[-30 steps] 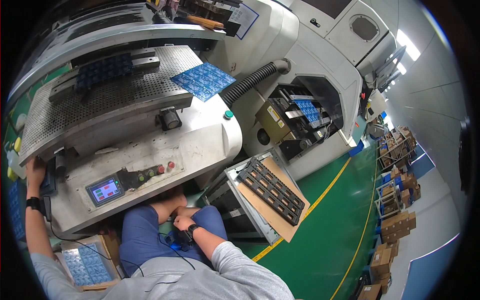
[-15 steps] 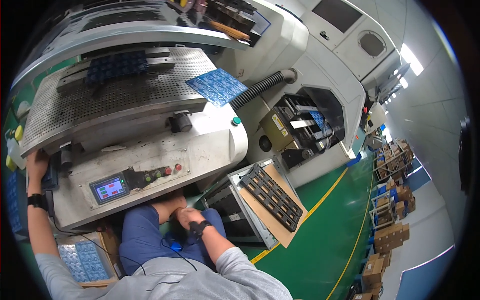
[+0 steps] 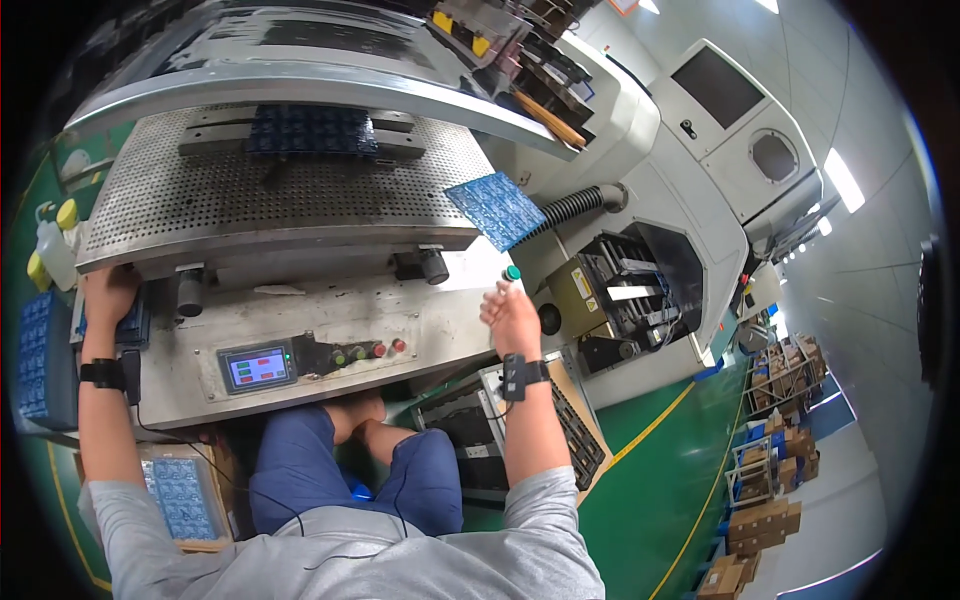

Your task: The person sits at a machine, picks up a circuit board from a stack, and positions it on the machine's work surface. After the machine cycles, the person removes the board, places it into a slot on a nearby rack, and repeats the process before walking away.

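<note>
My left hand (image 3: 110, 295) reaches to the left end of the machine, beneath the edge of the perforated metal plate (image 3: 230, 210). Its fingers are mostly hidden; dark blue panels (image 3: 135, 322) lie beside it. My right hand (image 3: 511, 318) is raised by the machine's right corner, just below a green push button (image 3: 512, 272). Its fingers are loosely bent and apart, with nothing seen in them. Above the button, a blue circuit board panel (image 3: 497, 208) juts out from the plate's right edge. Another blue panel (image 3: 310, 131) rests on metal bars toward the plate's back.
A metal frame (image 3: 330, 80) spans above the plate. A touch screen (image 3: 257, 367) and several buttons (image 3: 357, 353) are on the machine's front. A black slotted tray (image 3: 575, 430) stands right of my knees, and a box of blue panels (image 3: 185, 500) on the left. Bottles (image 3: 55, 250) stand far left.
My right hand has risen from between my knees to beside the green button. The view has shifted, while my left hand stays at the machine's left end.
</note>
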Motion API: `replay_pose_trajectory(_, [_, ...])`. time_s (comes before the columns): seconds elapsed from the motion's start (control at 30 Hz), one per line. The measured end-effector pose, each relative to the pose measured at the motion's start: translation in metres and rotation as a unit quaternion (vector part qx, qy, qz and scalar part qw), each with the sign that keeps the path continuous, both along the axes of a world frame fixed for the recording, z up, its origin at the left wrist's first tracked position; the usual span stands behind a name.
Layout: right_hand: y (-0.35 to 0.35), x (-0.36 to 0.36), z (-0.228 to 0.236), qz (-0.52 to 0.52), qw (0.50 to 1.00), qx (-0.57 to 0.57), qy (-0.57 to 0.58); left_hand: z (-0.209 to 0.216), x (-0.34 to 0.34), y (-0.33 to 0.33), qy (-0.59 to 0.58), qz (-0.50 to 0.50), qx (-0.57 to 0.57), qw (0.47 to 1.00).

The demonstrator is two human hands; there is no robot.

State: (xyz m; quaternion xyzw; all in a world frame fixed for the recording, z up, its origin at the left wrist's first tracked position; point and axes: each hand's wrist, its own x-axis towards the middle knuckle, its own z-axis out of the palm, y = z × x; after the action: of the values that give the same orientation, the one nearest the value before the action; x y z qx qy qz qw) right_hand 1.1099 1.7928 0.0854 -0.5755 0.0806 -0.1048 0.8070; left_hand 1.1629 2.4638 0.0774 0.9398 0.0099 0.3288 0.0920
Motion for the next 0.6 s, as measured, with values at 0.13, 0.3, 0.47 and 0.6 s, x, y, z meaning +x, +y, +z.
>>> replay_pose_trajectory(0.13, [0.023, 0.028, 0.040, 0.015, 0.998, 0.060, -0.022, 0.007, -0.009, -0.002, 0.025, 0.002, -0.053, 0.998])
replay_pose_trajectory(0.3, [0.036, 0.041, 0.059, 0.026, 0.996, 0.079, -0.016, 0.003, -0.008, -0.003, 0.005, 0.025, -0.030, 0.999])
replay_pose_trajectory(0.47, [0.040, 0.047, 0.059, -0.002, 0.997, 0.070, -0.015, 0.006, -0.010, -0.004, -0.049, -0.002, -0.016, 0.999])
replay_pose_trajectory(0.6, [0.036, 0.050, 0.060, -0.027, 0.996, 0.076, -0.035, 0.009, -0.007, -0.006, 0.004, 0.003, -0.035, 0.999])
